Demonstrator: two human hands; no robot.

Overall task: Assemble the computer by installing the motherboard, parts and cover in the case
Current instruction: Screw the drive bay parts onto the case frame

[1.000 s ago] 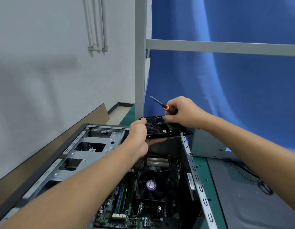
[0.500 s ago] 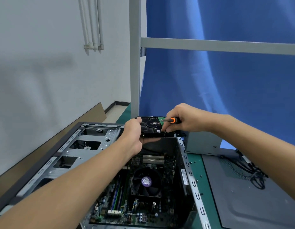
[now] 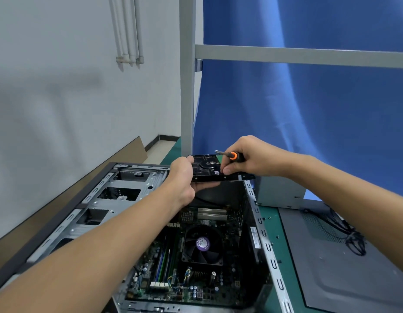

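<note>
The open computer case [image 3: 261, 224] lies on its side on the green tabletop [image 3: 278, 249], its interior facing up. The motherboard [image 3: 196, 274] sits seated in the case floor, with a black cooler fan [image 3: 202, 245] bearing a purple centre label near its middle and memory sticks [image 3: 165, 260] just left of the fan. The perforated metal drive cage [image 3: 119, 190] occupies the left side of the case. A black hard drive [image 3: 209, 168] is held roughly level in the air above the far end of the case, over its rear inner wall. The left hand [image 3: 183, 177] is closed around the drive's left end, thumb on top and fingers curled beneath. The right hand [image 3: 252, 159] grips the drive's right portion with the thumb pressed on its near edge, and the same hand is also wrapped around a screwdriver [image 3: 230, 154] with an orange collar and black handle; the metal shaft points left across the drive's top face. A grey case cover panel [image 3: 345, 267] lies flat on the tabletop to the right of the case, with a tangle of black cables [image 3: 352, 236] resting on its far part. A grey metal box [image 3: 279, 195] stands behind the case's right corner. A blue curtain [image 3: 309, 109] hangs behind a grey metal frame [image 3: 187, 86].
</note>
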